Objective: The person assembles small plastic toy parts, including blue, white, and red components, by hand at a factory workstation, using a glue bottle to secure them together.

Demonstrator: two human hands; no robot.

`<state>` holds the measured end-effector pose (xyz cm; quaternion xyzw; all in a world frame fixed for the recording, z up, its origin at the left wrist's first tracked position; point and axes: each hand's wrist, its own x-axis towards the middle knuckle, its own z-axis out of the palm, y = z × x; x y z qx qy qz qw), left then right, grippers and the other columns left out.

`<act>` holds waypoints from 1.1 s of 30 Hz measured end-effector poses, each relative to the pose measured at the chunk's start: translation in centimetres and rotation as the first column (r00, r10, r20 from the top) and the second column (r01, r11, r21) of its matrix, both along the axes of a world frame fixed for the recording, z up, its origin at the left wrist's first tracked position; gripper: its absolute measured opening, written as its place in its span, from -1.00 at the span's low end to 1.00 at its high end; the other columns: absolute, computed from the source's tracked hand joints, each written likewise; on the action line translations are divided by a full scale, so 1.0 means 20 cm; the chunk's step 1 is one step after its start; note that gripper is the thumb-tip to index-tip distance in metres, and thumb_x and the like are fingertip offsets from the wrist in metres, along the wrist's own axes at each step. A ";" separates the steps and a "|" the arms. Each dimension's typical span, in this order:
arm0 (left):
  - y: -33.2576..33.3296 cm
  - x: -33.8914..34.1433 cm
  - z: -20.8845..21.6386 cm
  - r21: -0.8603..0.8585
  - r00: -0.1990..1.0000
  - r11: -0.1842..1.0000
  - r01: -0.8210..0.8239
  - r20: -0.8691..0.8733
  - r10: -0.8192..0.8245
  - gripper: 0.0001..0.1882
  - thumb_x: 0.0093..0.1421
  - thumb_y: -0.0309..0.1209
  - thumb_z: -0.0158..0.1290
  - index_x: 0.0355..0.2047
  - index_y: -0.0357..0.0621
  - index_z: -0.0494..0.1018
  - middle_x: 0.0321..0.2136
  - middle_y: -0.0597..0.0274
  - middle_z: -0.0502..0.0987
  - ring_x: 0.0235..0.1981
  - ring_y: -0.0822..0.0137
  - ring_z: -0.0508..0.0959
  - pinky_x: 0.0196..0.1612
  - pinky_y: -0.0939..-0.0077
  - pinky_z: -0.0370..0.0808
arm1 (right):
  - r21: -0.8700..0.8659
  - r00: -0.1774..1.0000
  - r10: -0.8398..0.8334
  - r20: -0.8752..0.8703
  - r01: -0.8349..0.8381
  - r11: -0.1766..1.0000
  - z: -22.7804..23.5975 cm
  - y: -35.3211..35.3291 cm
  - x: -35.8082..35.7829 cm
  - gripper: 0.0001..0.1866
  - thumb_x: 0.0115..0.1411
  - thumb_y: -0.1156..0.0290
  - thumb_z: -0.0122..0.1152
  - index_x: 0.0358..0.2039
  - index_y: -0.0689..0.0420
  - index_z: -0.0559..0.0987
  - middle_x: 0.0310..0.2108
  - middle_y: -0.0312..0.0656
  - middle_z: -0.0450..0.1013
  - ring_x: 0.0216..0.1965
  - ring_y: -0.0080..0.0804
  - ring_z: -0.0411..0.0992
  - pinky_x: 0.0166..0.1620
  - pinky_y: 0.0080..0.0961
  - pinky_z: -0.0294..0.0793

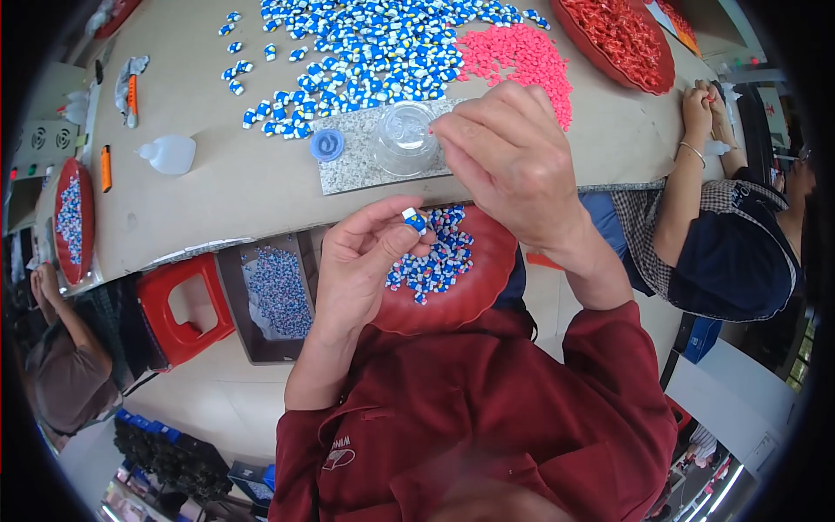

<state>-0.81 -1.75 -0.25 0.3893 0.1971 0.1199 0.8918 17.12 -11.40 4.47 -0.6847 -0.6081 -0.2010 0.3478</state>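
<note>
Between the thumb and fingers of my left hand point(357, 257) is a small blue-and-white plastic figure point(415, 221) with a yellow spot. My right hand point(522, 165) is raised to its right, fingertips pinching a tiny pink piece point(432, 131) beside a clear round container point(405, 139). That container stands on a speckled stone slab point(344, 180), along with a small blue round dish point(327, 145). Beneath my hands, a red scalloped tray point(491, 261) holds many blue, white and pink figures; my left hand partly hides them.
Across the table point(226, 191) spread blue-and-white figures point(374, 52) and a heap of pink pieces point(522, 65). A red tray point(665, 78) is at far right. A white squeeze bottle point(170, 155) lies left, above a grey bin point(235, 322) and red stool point(152, 300). Co-workers sit on both sides.
</note>
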 end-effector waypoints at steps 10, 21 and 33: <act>-0.02 0.01 0.02 -0.004 1.000 1.000 0.002 0.009 -0.002 -0.70 0.17 -0.65 0.11 -0.07 -0.35 0.43 -0.30 0.11 0.57 -0.28 0.34 0.62 -0.20 0.57 0.58 | -0.003 0.940 0.030 -0.339 -0.033 0.999 0.06 -0.11 -0.10 -0.82 -0.11 0.68 0.31 -0.43 0.20 0.62 -0.51 -0.24 0.50 -0.48 -0.39 0.40 -0.39 -0.50 0.35; -0.07 0.03 0.02 0.409 0.988 0.900 -0.152 0.052 0.143 -0.68 0.03 -0.74 0.18 -0.17 -0.40 0.43 -0.28 0.09 0.56 -0.29 0.36 0.62 -0.20 0.57 0.58 | -0.042 0.817 -0.044 -0.574 0.024 0.999 -0.05 -0.17 -0.28 -0.86 -0.10 0.64 0.34 -0.48 0.17 0.60 -0.53 -0.27 0.51 -0.49 -0.45 0.38 -0.35 -0.54 0.29; -0.09 0.02 -0.02 0.853 0.953 0.462 -0.242 0.120 0.278 -0.71 -0.12 -0.66 0.30 -0.33 -0.29 0.52 -0.37 0.11 0.59 -0.39 0.34 0.62 -0.34 0.56 0.54 | -0.147 0.880 -0.087 -0.467 0.020 0.989 -0.05 -0.16 -0.30 -0.84 -0.12 0.59 0.35 -0.47 0.12 0.60 -0.53 -0.29 0.50 -0.47 -0.41 0.40 -0.34 -0.47 0.25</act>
